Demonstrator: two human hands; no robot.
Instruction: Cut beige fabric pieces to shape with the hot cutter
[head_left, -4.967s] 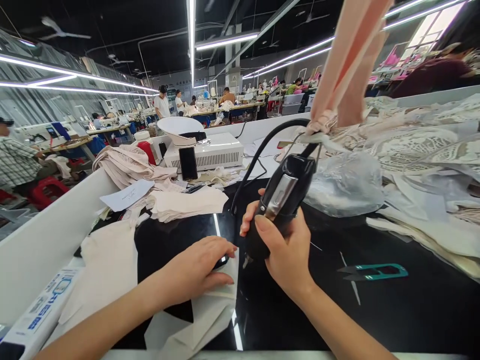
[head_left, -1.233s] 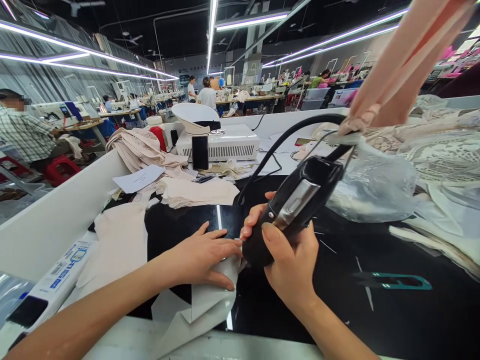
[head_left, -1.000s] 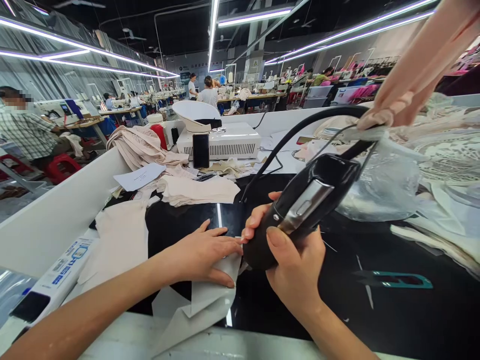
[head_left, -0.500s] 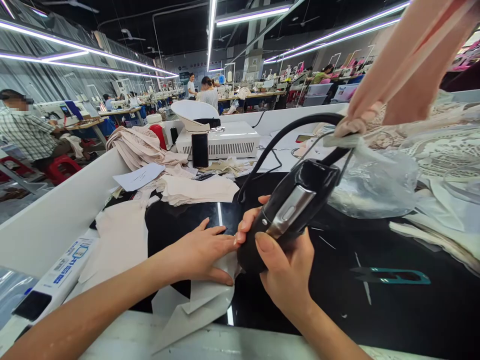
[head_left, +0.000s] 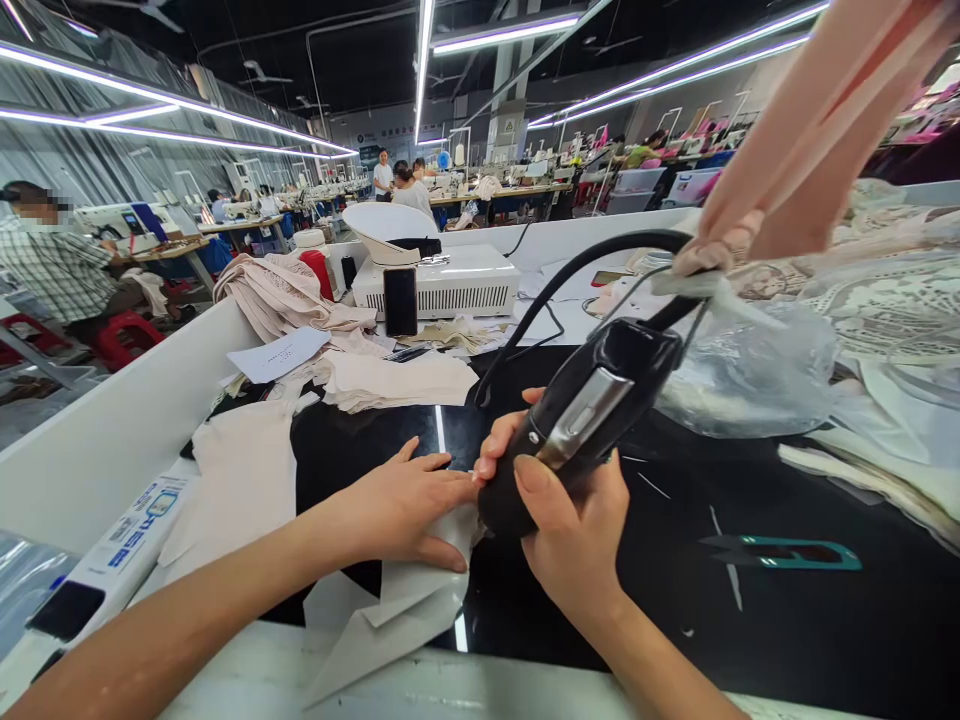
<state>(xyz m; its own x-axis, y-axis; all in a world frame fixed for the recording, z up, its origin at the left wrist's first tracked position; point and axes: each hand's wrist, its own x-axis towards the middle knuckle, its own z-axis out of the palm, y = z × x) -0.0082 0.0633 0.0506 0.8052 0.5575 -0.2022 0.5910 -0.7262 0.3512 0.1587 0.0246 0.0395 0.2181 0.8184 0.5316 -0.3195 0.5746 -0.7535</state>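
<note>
My right hand [head_left: 574, 535] is closed around a black corded hand tool [head_left: 581, 415] with a silver plate, tilted so its tip points down at the black tabletop [head_left: 750, 620]. My left hand [head_left: 401, 505] lies flat with fingers spread on a pale fabric piece [head_left: 409, 595], fingertips touching the tool's lower end. The tool's black cable [head_left: 577, 265] arches up and back. The tool's tip is hidden behind my hands.
Teal thread snips [head_left: 784, 552] lie at the right. Stacked beige fabric [head_left: 397, 380], a white machine [head_left: 439, 280] and a phone [head_left: 400, 300] stand behind. Lace and a plastic bag [head_left: 750, 365] pile at the right. A white wall [head_left: 112, 440] borders the left. Pink straps [head_left: 810, 130] hang overhead.
Over five seconds my left hand flattened on the fabric piece and the view shifted closer. In the last second the tool rocked slightly; both hands stay in place.
</note>
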